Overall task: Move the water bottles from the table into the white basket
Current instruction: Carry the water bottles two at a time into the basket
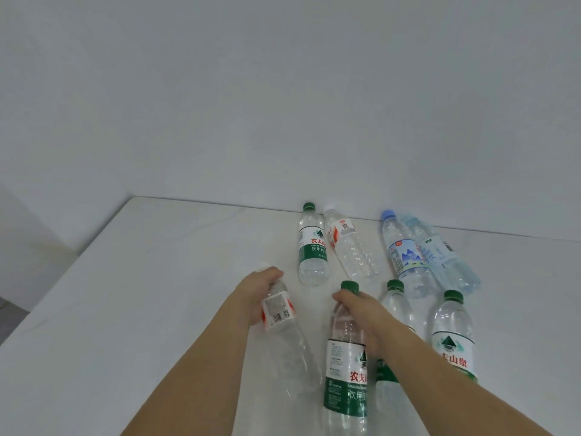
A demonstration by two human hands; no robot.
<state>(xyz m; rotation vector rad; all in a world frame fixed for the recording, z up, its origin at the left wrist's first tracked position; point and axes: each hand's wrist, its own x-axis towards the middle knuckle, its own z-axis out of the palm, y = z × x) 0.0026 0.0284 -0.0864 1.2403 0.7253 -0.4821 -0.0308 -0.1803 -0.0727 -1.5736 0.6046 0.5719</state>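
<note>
The white table [125, 294] meets the wall along its far edge, and its left edge falls away to the floor. The widest bare stretch of surface lies left of the red-label bottle [283, 322]; right of it the bottles crowd together.

Beyond that bottle, near the far edge, lie a green-label bottle [312, 247] and a clear bottle with a red-and-white label [350, 243], touching near their necks. Farther right lie two blue-tinted bottles [408, 256] side by side, touching. Three green-capped bottles sit right of the red-label bottle: the tall one [345, 357], a middle one [393, 309] largely hidden behind the right forearm, and the rightmost [454, 335]. The lower frame edge cuts off the tall one. The white basket is not in view.

The left hand [257, 287] grips the red-label bottle, fingers curled round its neck, the cap hidden. The right hand [364, 316] grips the tall bottle just below its green cap; its fingertips are hidden behind the bottle.
</note>
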